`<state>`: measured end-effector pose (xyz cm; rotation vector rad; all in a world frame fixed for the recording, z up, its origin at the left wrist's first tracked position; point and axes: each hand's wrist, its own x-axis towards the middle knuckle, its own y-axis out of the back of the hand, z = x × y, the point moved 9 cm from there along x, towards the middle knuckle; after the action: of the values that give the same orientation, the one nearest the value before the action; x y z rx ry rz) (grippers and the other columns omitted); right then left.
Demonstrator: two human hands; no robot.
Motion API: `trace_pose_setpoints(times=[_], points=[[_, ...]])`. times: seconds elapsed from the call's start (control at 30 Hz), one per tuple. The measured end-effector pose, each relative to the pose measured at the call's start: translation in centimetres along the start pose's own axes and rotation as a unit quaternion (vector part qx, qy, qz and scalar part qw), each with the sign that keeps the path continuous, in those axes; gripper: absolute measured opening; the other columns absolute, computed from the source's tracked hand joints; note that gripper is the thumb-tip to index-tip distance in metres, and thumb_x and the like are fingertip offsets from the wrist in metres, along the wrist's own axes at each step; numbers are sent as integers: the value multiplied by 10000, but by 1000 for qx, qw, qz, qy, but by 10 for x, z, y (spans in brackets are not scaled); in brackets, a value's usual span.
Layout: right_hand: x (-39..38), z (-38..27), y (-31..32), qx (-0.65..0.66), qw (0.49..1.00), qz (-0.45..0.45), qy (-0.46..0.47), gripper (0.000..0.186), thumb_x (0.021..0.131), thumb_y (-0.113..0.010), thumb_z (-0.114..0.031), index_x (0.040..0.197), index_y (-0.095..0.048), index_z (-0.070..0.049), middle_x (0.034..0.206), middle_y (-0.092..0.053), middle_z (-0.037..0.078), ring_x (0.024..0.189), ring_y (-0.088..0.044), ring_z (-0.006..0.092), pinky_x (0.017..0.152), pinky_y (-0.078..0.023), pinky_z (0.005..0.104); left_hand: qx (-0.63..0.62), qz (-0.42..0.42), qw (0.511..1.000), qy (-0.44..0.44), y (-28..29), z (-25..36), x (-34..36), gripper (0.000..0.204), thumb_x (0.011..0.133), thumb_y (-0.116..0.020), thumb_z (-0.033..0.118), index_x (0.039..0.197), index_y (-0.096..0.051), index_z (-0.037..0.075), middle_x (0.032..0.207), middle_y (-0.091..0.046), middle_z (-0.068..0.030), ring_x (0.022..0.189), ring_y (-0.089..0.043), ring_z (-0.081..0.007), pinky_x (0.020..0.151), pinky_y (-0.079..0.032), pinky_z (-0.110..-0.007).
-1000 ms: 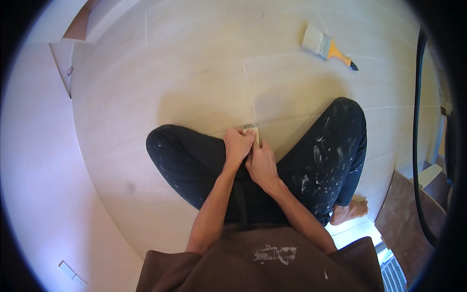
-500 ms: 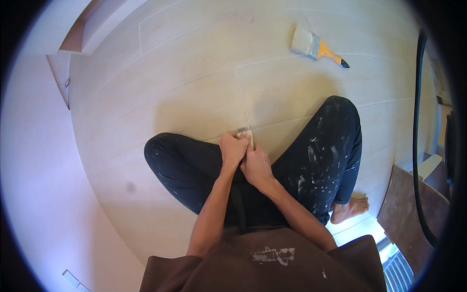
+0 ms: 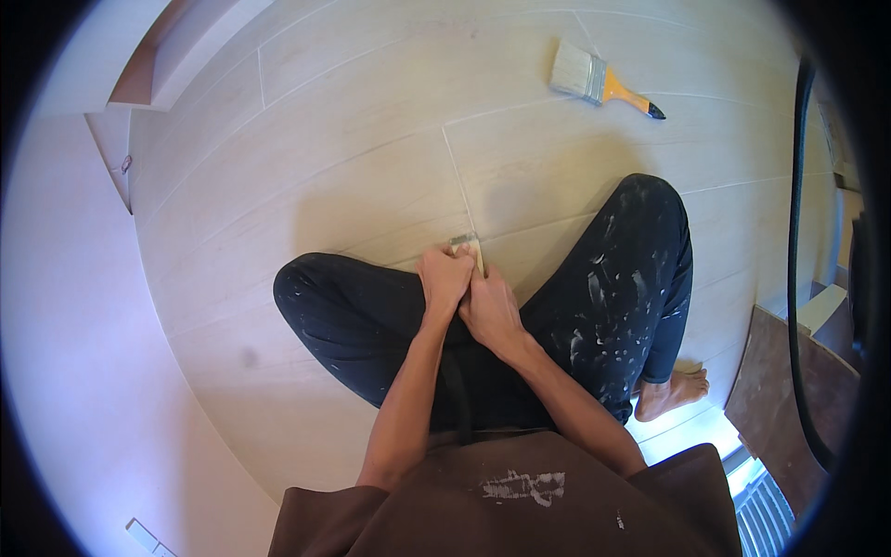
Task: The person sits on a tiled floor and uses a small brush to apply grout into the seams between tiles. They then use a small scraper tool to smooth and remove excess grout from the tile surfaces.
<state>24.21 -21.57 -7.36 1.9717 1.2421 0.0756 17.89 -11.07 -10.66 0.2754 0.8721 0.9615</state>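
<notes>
Between my bent legs, my two hands meet around a small pale flat piece with a grey band at its far end (image 3: 467,243). My left hand (image 3: 445,277) is closed on its left side. Just to the right and a little nearer, my right hand (image 3: 491,304) grips the same piece, thumb pointing forward. Fingers cover most of it, so I cannot tell its kind. Beyond my right knee, a wide paintbrush (image 3: 596,76) with pale bristles and an orange, black-tipped handle lies on the floor, apart from both hands.
Pale floor tiles (image 3: 371,176) stretch ahead of me. A white wall (image 3: 102,353) runs along the left. At the right hangs a black cable (image 3: 794,251) beside a brown board (image 3: 789,399). My dark trousers (image 3: 613,306) carry white paint smears.
Slightly more of the pale piece shows beyond my fingers. Both hands keep their grip, and the floor and brush sit a little higher in view.
</notes>
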Motion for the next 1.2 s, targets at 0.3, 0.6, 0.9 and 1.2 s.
trace_pose_setpoints(times=[0.3,0.6,0.9,1.2], points=[[0,13,-9,-11,998,-53,-29,665,907,-672,-104,1497,-428,84,1119,-603,357,940,-664,538,830,-550,583,1,-7,1000,-8,1,3,-2,407,892,-756,286,744,-692,-88,644,-647,-227,631,-640,-272,661,-511,-466],[1,-1,15,36,999,0,-3,498,986,-593,-89,1465,-525,33,1060,-621,318,915,-660,530,802,-539,589,49,-1,999,-16,8,9,1,400,940,-743,267,795,-697,-104,687,-706,-198,597,-654,-220,625,-525,-403],[-30,11,19,11,1000,-18,3,571,1001,-610,-97,1546,-459,-20,1062,-632,272,796,-691,490,713,-574,568,-71,-36,997,-24,0,4,-33,341,983,-702,172,805,-647,-113,693,-712,-219,622,-719,-212,596,-544,-381],[-13,12,19,39,999,-3,-3,545,997,-604,-85,1526,-491,-20,1058,-631,275,863,-684,507,755,-561,581,-53,-17,998,-6,-2,3,-21,382,983,-708,223,784,-643,-97,677,-704,-205,616,-697,-209,612,-532,-377]])
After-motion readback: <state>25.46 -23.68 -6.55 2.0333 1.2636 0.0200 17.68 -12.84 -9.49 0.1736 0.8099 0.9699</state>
